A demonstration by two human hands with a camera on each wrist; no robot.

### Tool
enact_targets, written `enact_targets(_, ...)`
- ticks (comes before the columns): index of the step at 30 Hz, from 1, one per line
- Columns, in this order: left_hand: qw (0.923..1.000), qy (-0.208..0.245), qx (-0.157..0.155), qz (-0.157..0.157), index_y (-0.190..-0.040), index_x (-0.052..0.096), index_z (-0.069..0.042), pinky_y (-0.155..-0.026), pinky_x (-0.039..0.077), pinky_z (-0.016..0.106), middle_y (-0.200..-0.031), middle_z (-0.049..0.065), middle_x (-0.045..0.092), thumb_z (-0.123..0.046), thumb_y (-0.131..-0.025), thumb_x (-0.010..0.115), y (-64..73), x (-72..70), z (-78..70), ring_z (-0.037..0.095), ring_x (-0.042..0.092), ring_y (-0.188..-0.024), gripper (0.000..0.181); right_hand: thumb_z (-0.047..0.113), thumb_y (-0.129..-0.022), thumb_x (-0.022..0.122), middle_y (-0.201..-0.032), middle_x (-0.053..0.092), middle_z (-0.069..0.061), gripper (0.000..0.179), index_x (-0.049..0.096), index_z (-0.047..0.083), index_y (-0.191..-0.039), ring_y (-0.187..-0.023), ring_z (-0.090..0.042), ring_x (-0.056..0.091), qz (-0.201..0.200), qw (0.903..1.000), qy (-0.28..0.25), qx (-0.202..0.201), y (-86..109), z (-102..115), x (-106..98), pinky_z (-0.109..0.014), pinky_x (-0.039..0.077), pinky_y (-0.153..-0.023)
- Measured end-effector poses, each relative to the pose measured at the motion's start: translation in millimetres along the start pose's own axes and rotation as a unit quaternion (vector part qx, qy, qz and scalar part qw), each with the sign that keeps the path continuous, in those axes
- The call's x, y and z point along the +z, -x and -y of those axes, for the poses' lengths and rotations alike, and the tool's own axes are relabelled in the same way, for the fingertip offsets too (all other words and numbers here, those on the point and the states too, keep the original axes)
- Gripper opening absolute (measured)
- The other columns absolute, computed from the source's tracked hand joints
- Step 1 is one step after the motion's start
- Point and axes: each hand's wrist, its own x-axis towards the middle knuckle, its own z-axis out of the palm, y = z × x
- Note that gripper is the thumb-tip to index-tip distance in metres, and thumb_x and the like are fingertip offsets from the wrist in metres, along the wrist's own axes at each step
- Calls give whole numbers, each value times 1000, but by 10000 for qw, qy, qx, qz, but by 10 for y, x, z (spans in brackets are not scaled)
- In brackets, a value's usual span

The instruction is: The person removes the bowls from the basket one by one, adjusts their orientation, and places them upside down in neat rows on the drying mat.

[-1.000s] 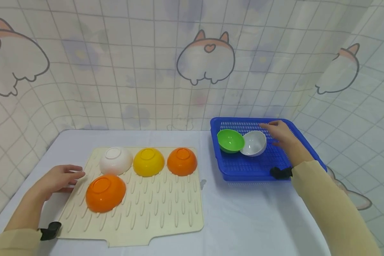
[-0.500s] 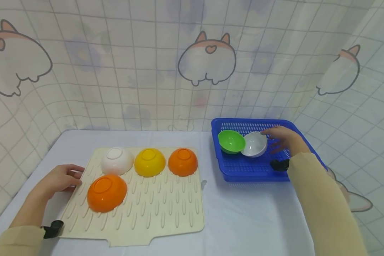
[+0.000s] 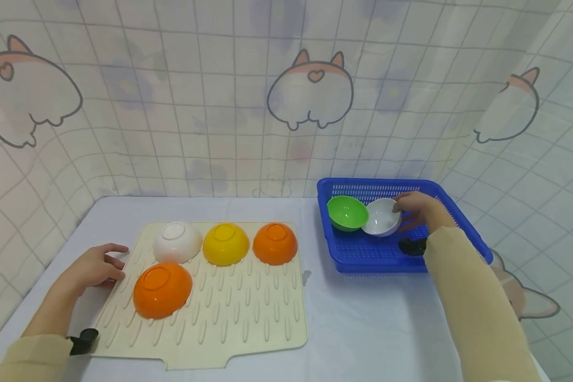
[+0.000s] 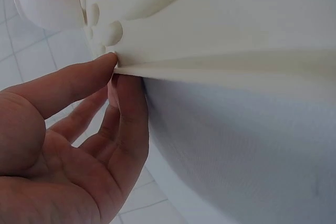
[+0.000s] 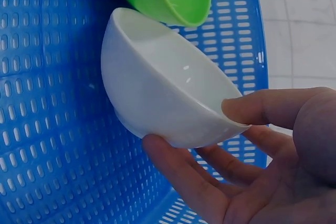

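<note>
My right hand [image 3: 417,208] grips a white bowl [image 3: 382,217] by its right rim. In the right wrist view the thumb lies inside the rim and the fingers are under the outer wall of the white bowl [image 5: 163,77]. That bowl sits tilted in a blue basket [image 3: 382,263], against a green bowl [image 3: 347,213]. My left hand [image 3: 95,265] pinches the left edge of a cream draining board [image 3: 239,329], thumb above and fingers beneath in the left wrist view. Upside down on the board are another white bowl [image 3: 176,244], a yellow bowl [image 3: 226,245] and two orange bowls.
The small orange bowl [image 3: 275,245] is at the board's back right corner, the larger orange bowl [image 3: 162,291] near its left side. A white cloth [image 3: 363,323] covers the table. A patterned curtain [image 3: 248,116] hangs behind and along both sides.
My right hand has come down and left from above the basket and taken hold of the white bowl's rim. The left hand stays at the board's edge.
</note>
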Motion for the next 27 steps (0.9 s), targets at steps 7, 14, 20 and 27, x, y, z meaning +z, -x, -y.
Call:
enact_targets(7, 10000, -51, -74, 21, -137, 40, 18, -76, 62, 39, -104, 23, 60, 3, -85, 69, -5, -10, -10, 24, 63, -81, 62, 8, -105, 46, -156, 18, -35, 62, 18, -9, -157, -133, -54, 39, -1, 9999, -106, -114, 19, -45, -39, -56, 52, -98)
enact_targets(14, 10000, 32, -45, 78, -136, 41, 18, -74, 62, 37, -101, 19, 60, 3, -85, 69, -7, -15, -10, 23, 63, -79, 61, 6, -104, 44, -158, 18, -37, 62, 17, -11, -157, -136, -55, 38, -23, 9998, -127, -126, 58, -24, -50, -56, 51, -99)
enact_targets(20, 9999, 41, -52, 96, -136, 41, 18, -74, 62, 38, -102, 20, 61, 3, -85, 69, -6, -26, -4, 23, 63, -80, 60, 4, -102, 42, -158, 16, -39, 63, 15, -12, -157, -135, -57, 38, 74, 9997, 66, -208, 51, -35, -88, -56, 54, -95)
enact_targets(27, 9999, 93, -79, 120, -137, 41, 17, -75, 61, 37, -103, 21, 61, 3, -86, 69, -4, -19, -17, 24, 63, -81, 60, 2, -99, 41, -155, 20, -39, 64, 17, -15, -155, -131, -59, 42, 98, 9983, 476, -316, 111, -7, -138, -57, 55, -93)
